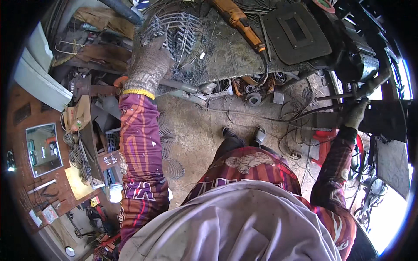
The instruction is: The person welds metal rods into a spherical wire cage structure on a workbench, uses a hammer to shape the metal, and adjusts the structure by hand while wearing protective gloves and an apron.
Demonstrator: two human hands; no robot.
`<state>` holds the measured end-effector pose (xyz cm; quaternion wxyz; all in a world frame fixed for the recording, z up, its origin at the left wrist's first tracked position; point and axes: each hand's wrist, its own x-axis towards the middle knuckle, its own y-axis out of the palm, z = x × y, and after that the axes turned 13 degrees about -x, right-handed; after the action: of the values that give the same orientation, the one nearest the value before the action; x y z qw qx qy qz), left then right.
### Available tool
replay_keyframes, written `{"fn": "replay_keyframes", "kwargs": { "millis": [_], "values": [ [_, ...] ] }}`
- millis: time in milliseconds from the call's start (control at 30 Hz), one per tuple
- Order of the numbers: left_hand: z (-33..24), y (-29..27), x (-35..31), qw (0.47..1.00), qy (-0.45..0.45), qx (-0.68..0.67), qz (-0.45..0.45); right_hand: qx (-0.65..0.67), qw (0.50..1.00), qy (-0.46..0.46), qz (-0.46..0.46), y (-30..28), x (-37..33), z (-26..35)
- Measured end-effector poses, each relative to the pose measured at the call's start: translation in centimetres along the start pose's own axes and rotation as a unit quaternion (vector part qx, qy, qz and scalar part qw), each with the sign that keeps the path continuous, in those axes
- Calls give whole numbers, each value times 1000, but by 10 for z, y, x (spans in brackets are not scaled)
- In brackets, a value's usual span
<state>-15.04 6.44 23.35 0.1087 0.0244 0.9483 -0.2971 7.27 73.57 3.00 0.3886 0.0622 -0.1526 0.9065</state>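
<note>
Passable over stained grey worktop (222, 58) between round steel-wire frame (185, 35) and long orange power tool (239, 21); blocked farther right by flat dark welding shield (285, 45).

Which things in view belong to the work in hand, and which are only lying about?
Apparently in the work:
- round wire piece, at the left gloved hand

Probably lying about:
- orange power tool
- dark shield with window

Right hand: grip unclear.

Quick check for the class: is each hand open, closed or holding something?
Left hand: gloved, at the wire frame; open or closed cannot be told.
Right hand: gloved, near a dark bar; grip cannot be told.
</note>
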Motion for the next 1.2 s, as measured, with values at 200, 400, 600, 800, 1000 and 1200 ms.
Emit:
{"fn": "replay_keyframes", "kwargs": {
  "millis": [200, 400, 600, 800, 1000, 1200],
  "values": [
    [-8, -12, -8, 990, -88, 105, 13, -40, 997, 31, -50, 34, -22, 227],
    [34, -13, 22, 932, 167, 319, -44, -47, 997, -68, -2, 110, -32, 346],
    [-2, -15, -9, 958, 74, 277, 9, 161, 950, 46, 263, 233, -23, 313],
    [3, -6, -7, 972, 119, 200, -27, -136, 962, -2, 237, 300, -56, 333],
    [-8, -13, -15, 957, 180, 225, -43, -209, 951, -43, 224, 296, -32, 326],
    [-4, -8, -22, 987, 76, 139, -20, -192, 961, -3, 197, 293, -9, 294]
  ]
}}
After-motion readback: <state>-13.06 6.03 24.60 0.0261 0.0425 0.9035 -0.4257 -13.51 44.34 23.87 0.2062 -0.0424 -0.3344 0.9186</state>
